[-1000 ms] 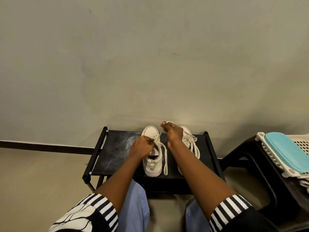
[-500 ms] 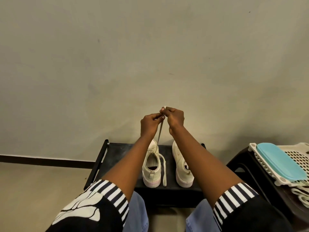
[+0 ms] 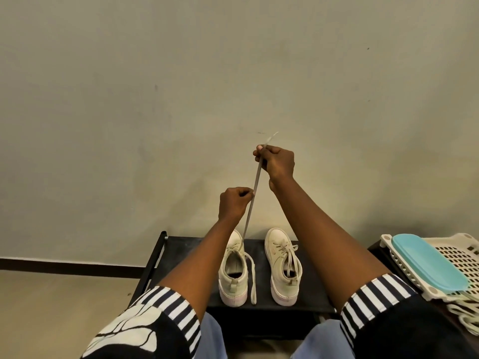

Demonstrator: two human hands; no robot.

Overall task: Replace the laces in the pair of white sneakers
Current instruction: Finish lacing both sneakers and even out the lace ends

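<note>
Right hand (image 3: 276, 164) grips the lace (image 3: 249, 213) near its tip and left hand (image 3: 234, 204) pinches it lower, taut from the left sneaker (image 3: 233, 277) on the black rack (image 3: 181, 251); the unheld shoe may tip.

Two white sneakers, the left sneaker (image 3: 232, 277) and the right sneaker (image 3: 281, 265), stand side by side on the black bench (image 3: 181, 255), heels toward the person. Above the bench, the right hand (image 3: 277, 163) pinches a lace (image 3: 249, 213) near its tip. The left hand (image 3: 234, 203) pinches it lower down, and it runs taut to the left sneaker. A loose lace end (image 3: 253, 281) lies on the bench between the shoes. Right of the bench sits a white basket (image 3: 461, 257) with a teal lid (image 3: 427, 265).
</note>
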